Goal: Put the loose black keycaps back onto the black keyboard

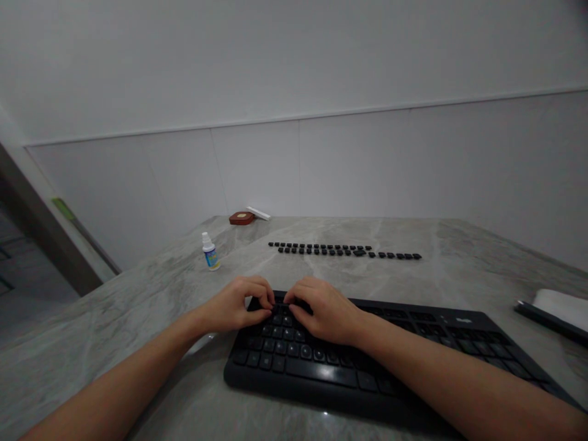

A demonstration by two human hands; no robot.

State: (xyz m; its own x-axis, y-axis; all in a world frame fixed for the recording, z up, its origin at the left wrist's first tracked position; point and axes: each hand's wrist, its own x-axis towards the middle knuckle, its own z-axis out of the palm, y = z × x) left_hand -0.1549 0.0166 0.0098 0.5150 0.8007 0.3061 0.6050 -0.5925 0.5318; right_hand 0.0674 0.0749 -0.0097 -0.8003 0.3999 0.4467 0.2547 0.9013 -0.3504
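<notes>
The left hand and right hand work at the far-left corner of the black keyboard on the counter, each grip narrowly parted, any hold impossible to tell, seemingly handling keys, next needing steady precision, 2 rows of loose keycaps lying beyond the keyboard.

I hold my left hand and right hand side by side, fingers bent, at the keyboard; my fingertips hide whatever they pinch. Beyond my right hand lie two rows of loose keys. Past my left stands a bottle, with a red box farther on. My right forearm crosses the keyboard.
</notes>
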